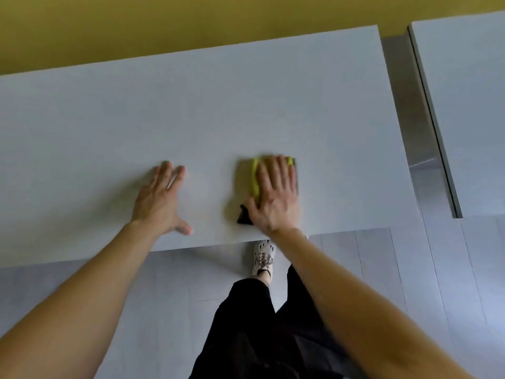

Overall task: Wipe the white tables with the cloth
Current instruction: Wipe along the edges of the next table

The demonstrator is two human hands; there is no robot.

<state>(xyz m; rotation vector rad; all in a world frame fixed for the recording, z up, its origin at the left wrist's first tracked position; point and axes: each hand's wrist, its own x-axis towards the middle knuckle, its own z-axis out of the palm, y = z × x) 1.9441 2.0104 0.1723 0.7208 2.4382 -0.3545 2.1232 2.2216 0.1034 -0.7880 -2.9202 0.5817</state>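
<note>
A white table [218, 105] fills the middle of the view. My right hand [276, 195] lies flat with straight fingers on a yellow and dark cloth [254, 179], pressing it onto the tabletop close to the near edge. The hand and cloth are motion-blurred. A dark corner of the cloth sticks out by my thumb. My left hand [161, 199] rests flat on the bare tabletop to the left of the cloth, fingers spread, holding nothing. A second white table [470, 99] stands at the right.
A gap with a metal-coloured surface [407, 110] separates the two tables. A yellow wall [164, 28] runs behind them. Below the near edge are the pale floor [382, 269], my dark trousers and a white shoe [263, 255].
</note>
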